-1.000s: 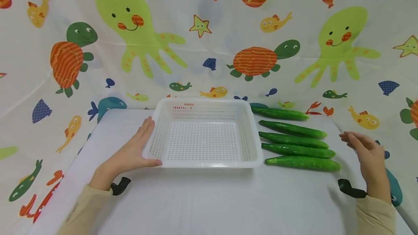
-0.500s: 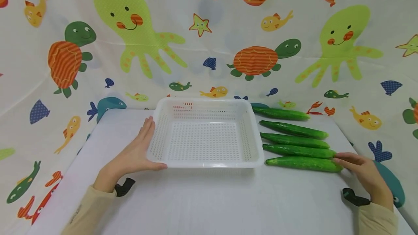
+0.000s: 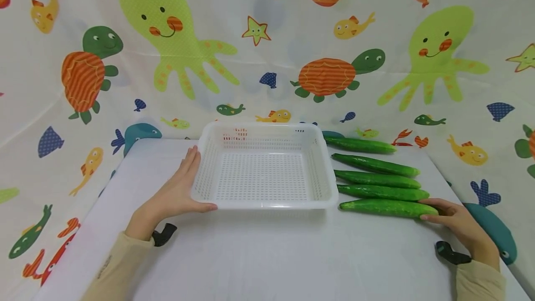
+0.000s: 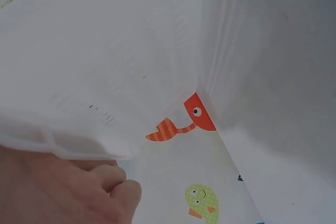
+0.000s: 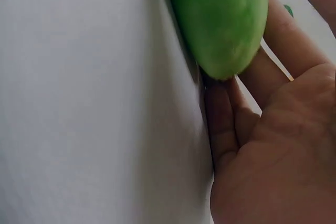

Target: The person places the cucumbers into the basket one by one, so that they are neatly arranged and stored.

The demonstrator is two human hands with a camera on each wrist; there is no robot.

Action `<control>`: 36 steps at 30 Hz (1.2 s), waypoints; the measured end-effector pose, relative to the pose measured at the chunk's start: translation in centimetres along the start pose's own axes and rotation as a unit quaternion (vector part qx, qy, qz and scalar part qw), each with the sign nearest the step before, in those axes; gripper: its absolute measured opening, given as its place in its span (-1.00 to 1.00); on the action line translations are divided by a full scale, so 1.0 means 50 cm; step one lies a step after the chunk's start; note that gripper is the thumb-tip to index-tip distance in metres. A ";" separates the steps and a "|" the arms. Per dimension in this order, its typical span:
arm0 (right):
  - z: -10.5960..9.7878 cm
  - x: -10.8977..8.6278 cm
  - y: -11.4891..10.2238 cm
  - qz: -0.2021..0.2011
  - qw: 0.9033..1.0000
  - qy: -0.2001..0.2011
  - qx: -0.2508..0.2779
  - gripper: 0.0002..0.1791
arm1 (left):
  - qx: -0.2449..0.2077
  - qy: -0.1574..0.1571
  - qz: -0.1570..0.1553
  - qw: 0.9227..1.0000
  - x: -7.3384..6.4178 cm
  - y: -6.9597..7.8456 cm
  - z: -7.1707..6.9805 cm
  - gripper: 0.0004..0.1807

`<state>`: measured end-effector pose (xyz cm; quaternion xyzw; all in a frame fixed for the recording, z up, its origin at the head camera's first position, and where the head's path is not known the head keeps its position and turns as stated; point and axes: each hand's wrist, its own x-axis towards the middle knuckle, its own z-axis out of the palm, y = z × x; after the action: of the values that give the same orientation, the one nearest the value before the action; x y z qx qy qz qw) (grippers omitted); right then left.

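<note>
A white perforated plastic basket point(image 3: 267, 205) sits in the middle of the table with nothing in it. My left hand point(image 3: 175, 194) grips its left side, thumb at the front corner and fingers along the side wall. In the left wrist view, curled fingers point(image 4: 113, 179) show beneath the basket's rim. To the right, several green cucumbers lie side by side. At the nearest cucumber point(image 3: 380, 207), my right hand point(image 3: 464, 226) pinches the right end between thumb and fingers. The right wrist view shows that rounded end point(image 5: 220, 30) with fingers behind and below it.
The other cucumbers point(image 3: 382, 192) form a row behind the nearest one, their left ends close to the basket. White cloth point(image 3: 271, 254) covers the table. A curtain point(image 3: 267, 68) printed with sea animals hangs at the back and sides.
My right hand has come down and inward from beside the row to the nearest cucumber's right end, and its thumb has closed in. The basket has shifted slightly right and its front edge appears higher.
</note>
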<state>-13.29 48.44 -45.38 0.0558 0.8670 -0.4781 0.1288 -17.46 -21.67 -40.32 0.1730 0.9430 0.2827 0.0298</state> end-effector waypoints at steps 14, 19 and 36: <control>-0.004 -0.004 0.008 -0.012 1.000 0.016 -0.012 -0.51 | 0.039 -0.006 -0.004 0.999 0.001 0.016 -0.001 0.39; -0.009 -0.003 0.014 0.023 0.999 0.023 0.019 -0.56 | 0.059 0.009 0.015 0.998 -0.004 0.014 0.002 0.08; -0.005 0.000 0.013 -0.043 0.963 0.002 0.267 -0.55 | 0.109 0.046 0.034 0.992 -0.010 0.025 0.007 -0.03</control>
<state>-13.17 49.00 -45.76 0.0517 0.7094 -0.6975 0.0870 -16.56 -20.70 -39.96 0.1936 0.9622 0.1868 -0.0421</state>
